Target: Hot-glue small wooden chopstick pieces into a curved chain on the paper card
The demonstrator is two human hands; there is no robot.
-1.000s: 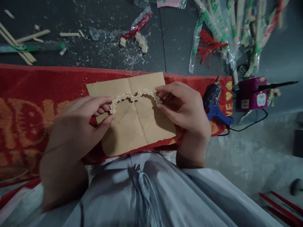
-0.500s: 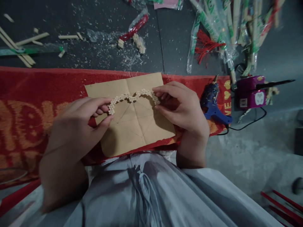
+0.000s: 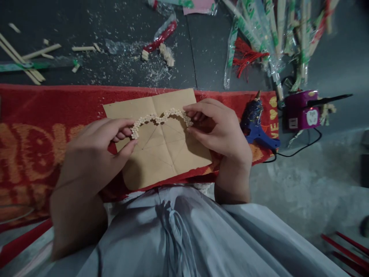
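Note:
Between my two hands is a pale, double-arched strip (image 3: 157, 118) made of many small cut stick pieces joined together, shaped like the top of a heart. My left hand (image 3: 105, 144) pinches its left end between thumb and fingers. Its right end is pinched by my right hand (image 3: 217, 127). Beneath the strip lies a creased sheet of brown paper (image 3: 152, 169) with thin pencil lines drawn on it. The paper rests on a red towel (image 3: 72, 102) with orange lettering.
Right of my right hand lies a blue glue gun (image 3: 256, 129), its cord running past a purple box (image 3: 302, 110). Plastic-wrapped sticks (image 3: 276, 34) and a red tassel (image 3: 245, 55) are behind it. Loose sticks (image 3: 42, 51), crumbs and cut pieces (image 3: 167, 55) lie on the dark table (image 3: 184, 77).
Both hands keep the same pinch on the strip, which stays over the paper. The view has shifted slightly, so things at the right appear a little further left.

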